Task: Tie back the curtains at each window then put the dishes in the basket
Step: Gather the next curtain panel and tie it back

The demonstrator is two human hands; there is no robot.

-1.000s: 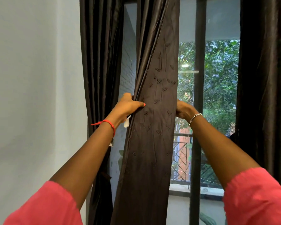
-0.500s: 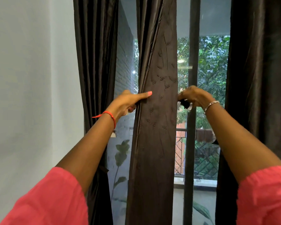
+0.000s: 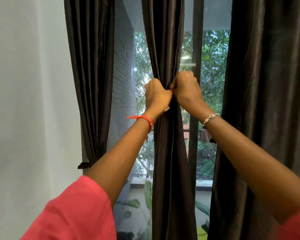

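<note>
here the middle curtain (image 3: 164, 40) hangs just left of the window post (image 3: 197, 40), pinched into a narrow waist where both hands meet. the left hand (image 3: 157, 97), on the side away from the post, is curled tight round the gathered cloth, its fingertips hidden. the right hand (image 3: 187, 91), in front of the post, grips the same bunch with its fingers curled in, touching the left hand. a second curtain (image 3: 90, 66) hangs well left of the post, a third curtain (image 3: 267, 84) just right of it.

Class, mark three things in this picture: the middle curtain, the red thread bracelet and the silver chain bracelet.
middle curtain (image 3: 171, 161): head view, gathered fabric in its lower half.
red thread bracelet (image 3: 143, 117): head view, thread just right of its loose ends.
silver chain bracelet (image 3: 210, 117): head view, its middle links.
</note>
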